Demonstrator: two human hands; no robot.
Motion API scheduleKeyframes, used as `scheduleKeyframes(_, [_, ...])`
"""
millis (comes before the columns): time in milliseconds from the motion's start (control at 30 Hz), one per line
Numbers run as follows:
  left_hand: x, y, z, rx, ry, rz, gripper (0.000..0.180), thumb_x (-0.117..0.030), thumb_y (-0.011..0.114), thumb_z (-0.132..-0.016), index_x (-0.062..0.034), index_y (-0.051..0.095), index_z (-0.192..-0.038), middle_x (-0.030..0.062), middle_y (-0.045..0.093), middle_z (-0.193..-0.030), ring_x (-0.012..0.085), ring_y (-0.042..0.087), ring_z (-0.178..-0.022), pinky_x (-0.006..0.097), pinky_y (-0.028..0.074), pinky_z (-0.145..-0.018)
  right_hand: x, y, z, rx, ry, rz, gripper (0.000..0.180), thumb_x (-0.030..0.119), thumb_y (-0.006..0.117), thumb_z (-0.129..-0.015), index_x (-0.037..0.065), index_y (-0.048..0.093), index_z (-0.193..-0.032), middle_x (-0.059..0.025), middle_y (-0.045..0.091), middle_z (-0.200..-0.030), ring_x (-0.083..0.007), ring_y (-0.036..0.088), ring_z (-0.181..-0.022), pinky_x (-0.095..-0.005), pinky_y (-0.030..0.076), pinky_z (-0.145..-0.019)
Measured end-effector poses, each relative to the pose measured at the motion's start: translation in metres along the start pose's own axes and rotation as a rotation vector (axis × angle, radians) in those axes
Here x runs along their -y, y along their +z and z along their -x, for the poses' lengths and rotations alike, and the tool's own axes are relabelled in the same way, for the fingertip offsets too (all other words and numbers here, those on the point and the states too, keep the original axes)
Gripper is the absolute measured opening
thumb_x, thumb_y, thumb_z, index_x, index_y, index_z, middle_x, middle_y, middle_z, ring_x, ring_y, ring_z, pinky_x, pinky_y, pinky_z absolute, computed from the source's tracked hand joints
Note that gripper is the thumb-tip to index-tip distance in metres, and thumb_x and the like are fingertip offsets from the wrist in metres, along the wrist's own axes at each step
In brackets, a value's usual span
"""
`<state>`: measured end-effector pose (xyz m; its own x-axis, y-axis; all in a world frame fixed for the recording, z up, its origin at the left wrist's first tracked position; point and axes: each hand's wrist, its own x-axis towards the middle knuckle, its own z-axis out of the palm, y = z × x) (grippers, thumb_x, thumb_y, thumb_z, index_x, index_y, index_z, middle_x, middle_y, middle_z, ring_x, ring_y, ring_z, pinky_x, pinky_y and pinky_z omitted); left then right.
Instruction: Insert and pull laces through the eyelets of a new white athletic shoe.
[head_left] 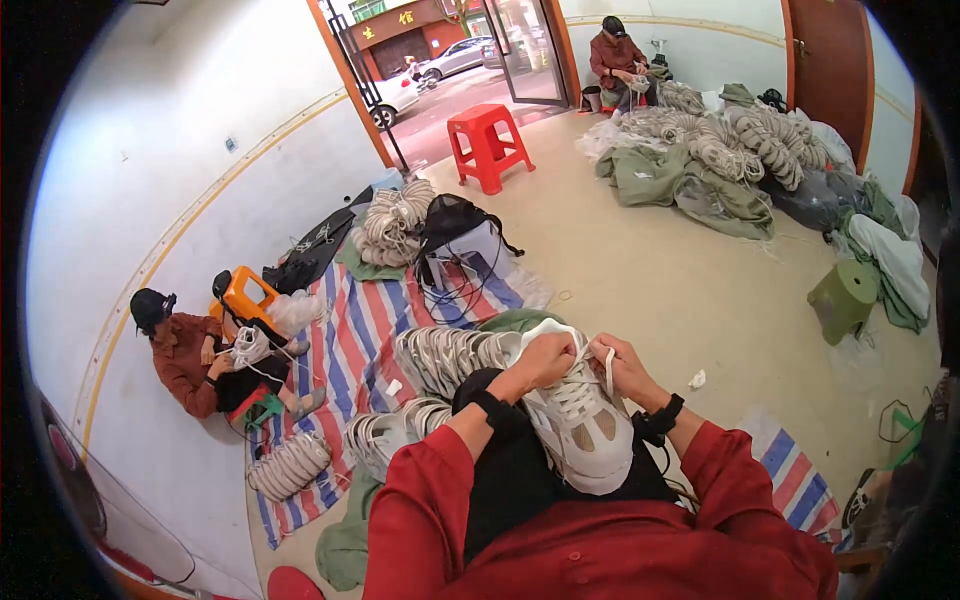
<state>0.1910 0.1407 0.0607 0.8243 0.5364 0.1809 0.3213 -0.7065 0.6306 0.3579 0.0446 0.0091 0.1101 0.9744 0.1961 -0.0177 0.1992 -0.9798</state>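
Note:
A white sneaker [578,462] with beige mesh patches rests on my lap, its toe pointing toward me. Its white shoelace [574,400] criss-crosses the front and runs up to both hands. My left hand [545,362] is closed at the upper left of the shoe, with lace showing by its fingertips. On the other side my right hand [622,372] pinches the lace, and a loop hangs below the fingers. The fingers partly cover the shoe's opening. Black bands circle both my wrists.
Rows of pale shoes [445,360] lie left of my knees on a striped sheet [350,330]. Two people sit working, one at left [185,350], one at the far right [615,65]. A red stool [488,145], a green stool [843,300] and bundled shoes [720,145] stand beyond.

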Motion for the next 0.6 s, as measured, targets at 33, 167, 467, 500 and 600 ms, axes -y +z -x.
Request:
scheduleKeyframes(33, [0.002,0.001,0.000,-0.003,0.001,0.000,0.013,-0.013,0.057,-0.076,-0.0004,0.057,-0.078,0.0156,0.059,-0.070,0.0289,0.058,-0.066,0.038,0.045,-0.061,0.002,0.000,-0.001,0.001,-0.002,0.002,0.028,0.026,0.049,-0.098,0.004,0.055,-0.081,0.0020,0.052,-0.072,-0.0076,0.047,-0.067,-0.0234,0.040,-0.061])
scheduleKeyframes(167, [0.004,0.002,0.002,0.011,-0.030,-0.068,0.012,-0.014,0.054,-0.077,-0.0032,0.060,-0.079,0.0186,0.063,-0.077,0.0384,0.060,-0.077,0.044,0.046,-0.068,0.007,0.000,-0.003,0.038,0.045,-0.015,0.030,0.028,0.047,-0.099,0.006,0.055,-0.081,0.0023,0.053,-0.072,-0.0071,0.047,-0.067,-0.0229,0.040,-0.061])
scheduleKeyframes(467, [0.002,0.006,-0.002,-0.017,-0.020,-0.173,0.016,-0.014,0.053,-0.074,0.0005,0.060,-0.077,0.0234,0.062,-0.078,0.0412,0.060,-0.076,0.047,0.047,-0.067,0.002,-0.009,-0.003,0.061,0.050,-0.089,0.029,0.031,0.051,-0.098,0.006,0.058,-0.085,0.0047,0.053,-0.073,-0.0044,0.047,-0.069,-0.0229,0.042,-0.061])
scheduleKeyframes(500, [0.022,0.008,0.003,-0.067,-0.009,-0.120,0.017,-0.014,0.053,-0.073,0.0005,0.061,-0.079,0.0234,0.062,-0.078,0.0400,0.060,-0.075,0.047,0.047,-0.066,0.006,-0.003,-0.005,0.127,-0.080,-0.049,0.028,0.028,0.048,-0.098,0.007,0.053,-0.081,0.0061,0.046,-0.071,-0.0046,0.043,-0.067,-0.0224,0.039,-0.059])
scheduleKeyframes(600, [0.012,-0.009,0.013,-0.008,-0.038,-0.157,0.016,-0.016,0.055,-0.075,-0.0001,0.056,-0.076,0.0214,0.059,-0.071,0.0381,0.057,-0.066,0.046,0.043,-0.059,-0.004,0.003,-0.011,0.131,-0.139,-0.169,0.025,0.025,0.050,-0.096,0.005,0.053,-0.082,0.0046,0.047,-0.072,-0.0070,0.045,-0.069,-0.0253,0.040,-0.061])
